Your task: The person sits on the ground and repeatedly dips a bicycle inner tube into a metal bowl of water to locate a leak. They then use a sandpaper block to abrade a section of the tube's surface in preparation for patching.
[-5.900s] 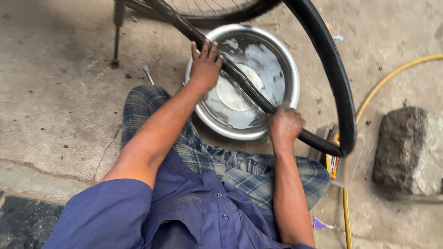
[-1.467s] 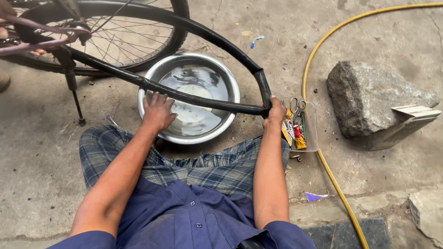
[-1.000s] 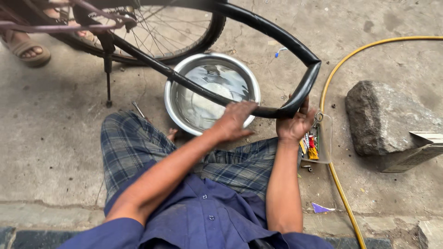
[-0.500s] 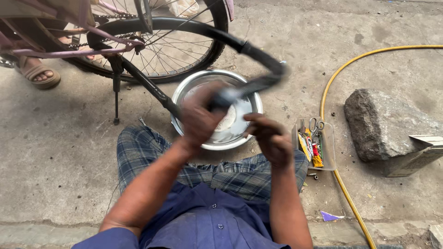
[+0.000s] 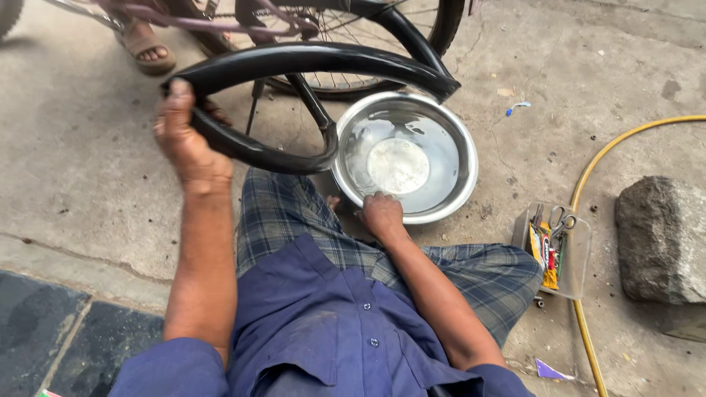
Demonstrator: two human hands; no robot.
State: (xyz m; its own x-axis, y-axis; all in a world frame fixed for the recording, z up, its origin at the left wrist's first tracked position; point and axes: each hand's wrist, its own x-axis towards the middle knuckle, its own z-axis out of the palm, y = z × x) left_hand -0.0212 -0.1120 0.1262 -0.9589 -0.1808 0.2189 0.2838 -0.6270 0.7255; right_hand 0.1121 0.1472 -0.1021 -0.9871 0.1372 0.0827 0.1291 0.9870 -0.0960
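Note:
My left hand [image 5: 184, 140] grips a black rubber inner tube [image 5: 309, 59] at its left bend, lifted above the ground at the left of the head view. The tube loops right over a steel basin [image 5: 463, 158] holding water and bends back toward my knee. My right hand [image 5: 381, 215] rests on the near rim of the basin, fingers curled over the edge. I sit cross-legged in a blue shirt and checked cloth.
A bicycle wheel [image 5: 353, 87] and pink frame [image 5: 220, 22] stand behind the basin. Another person's sandalled foot [image 5: 145, 50] is at top left. A clear tray of tools [image 5: 553, 250], a yellow hose [image 5: 588, 176] and a large stone [image 5: 662, 239] lie at right.
My left hand has swung the tube out to the left and raised it. My right hand let go of the tube and dropped to the basin rim.

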